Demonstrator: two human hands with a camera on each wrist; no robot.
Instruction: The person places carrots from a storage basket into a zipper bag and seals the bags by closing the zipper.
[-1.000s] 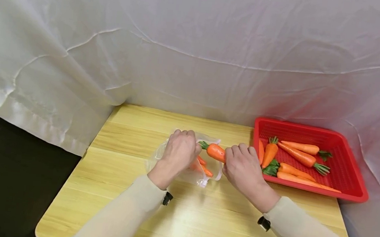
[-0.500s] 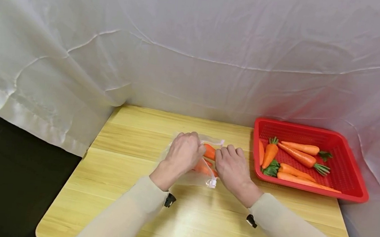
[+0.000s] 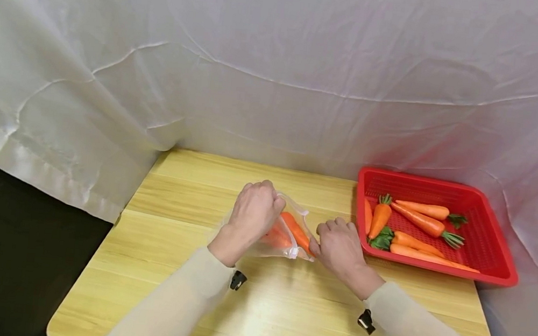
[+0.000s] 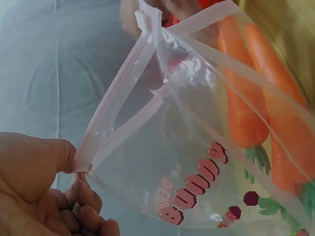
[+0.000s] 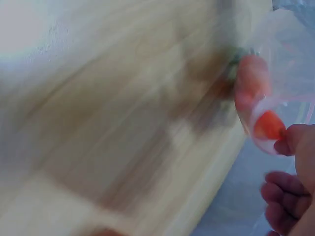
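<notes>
My left hand (image 3: 255, 210) pinches the rim of a clear zip bag (image 3: 266, 250) between thumb and fingers; in the left wrist view the bag (image 4: 133, 162) bears red "Bunny" lettering and a slider (image 4: 149, 22). Orange carrots (image 4: 283, 123) with green tops lie inside the bag. One carrot (image 3: 298, 231) slants through the mouth, its narrow end toward my right hand (image 3: 341, 250). In the right wrist view that hand's thumb touches the carrot's tip (image 5: 268, 126) at the bag's rim, while its fingers (image 5: 285, 194) stay apart from the thumb, loosely bent.
A red plastic basket (image 3: 500, 239) with several carrots (image 3: 424, 221) stands at the table's back right. The wooden table (image 3: 166, 277) ends at a grey cloth (image 3: 277, 82) behind. A dark floor (image 3: 8, 251) shows at left.
The right hand has pushed the carrot, green top first, leftward into the bag. It has since drawn back a little to the right, its fingers off the carrot.
</notes>
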